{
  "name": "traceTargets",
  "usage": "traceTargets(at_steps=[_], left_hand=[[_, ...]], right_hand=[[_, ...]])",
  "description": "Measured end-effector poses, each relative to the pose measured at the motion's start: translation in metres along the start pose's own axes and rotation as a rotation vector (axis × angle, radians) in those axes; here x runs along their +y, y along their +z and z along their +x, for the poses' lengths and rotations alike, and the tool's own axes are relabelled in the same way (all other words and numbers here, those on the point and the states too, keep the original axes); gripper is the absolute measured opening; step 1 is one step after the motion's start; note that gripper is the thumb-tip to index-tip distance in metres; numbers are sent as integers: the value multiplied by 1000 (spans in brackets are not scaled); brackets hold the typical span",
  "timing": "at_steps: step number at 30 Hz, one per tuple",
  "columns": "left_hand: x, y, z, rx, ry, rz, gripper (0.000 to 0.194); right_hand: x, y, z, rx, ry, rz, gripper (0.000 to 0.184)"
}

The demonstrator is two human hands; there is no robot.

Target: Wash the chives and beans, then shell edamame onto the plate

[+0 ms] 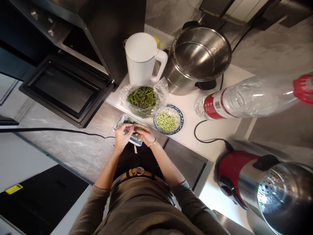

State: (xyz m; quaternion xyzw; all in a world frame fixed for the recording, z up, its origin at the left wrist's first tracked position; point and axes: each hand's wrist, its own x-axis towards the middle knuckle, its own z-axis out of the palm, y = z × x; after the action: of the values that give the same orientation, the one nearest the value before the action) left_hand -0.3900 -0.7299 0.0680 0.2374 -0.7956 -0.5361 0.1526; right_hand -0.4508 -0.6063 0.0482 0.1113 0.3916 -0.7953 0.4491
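My left hand (123, 133) and my right hand (144, 133) meet over a clear rectangular container (121, 119) at the counter's front edge. Both have their fingers pinched together on a green bean pod (133, 127) between them. A gold bangle (152, 143) sits on my right wrist. Just behind the container stands a bowl lined with a plastic bag (160, 91), full of green pods (142, 97). To its right a blue-rimmed plate (179, 116) holds shelled pale green beans (166, 121).
A white kettle (141, 58) and a steel pot (200, 55) stand at the back of the white counter (195, 130). A plastic bottle (249, 98) with a red cap lies right. A red and steel appliance (264, 186) sits near right. An open black oven (66, 88) is left.
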Motion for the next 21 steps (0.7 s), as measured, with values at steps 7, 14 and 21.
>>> traceTargets(at_steps=[7,14,21], left_hand=[[4,0,7,134,-180,-297,21],[8,2,3,-46,-256,-399,21],[-1,9,0,-125,-101,-114,17]], right_hand=[[-8,0,-1,-2,29,12,26],[-7,0,0,140,-71,-35,27],[-8,0,-4,166,-149,-106,28]])
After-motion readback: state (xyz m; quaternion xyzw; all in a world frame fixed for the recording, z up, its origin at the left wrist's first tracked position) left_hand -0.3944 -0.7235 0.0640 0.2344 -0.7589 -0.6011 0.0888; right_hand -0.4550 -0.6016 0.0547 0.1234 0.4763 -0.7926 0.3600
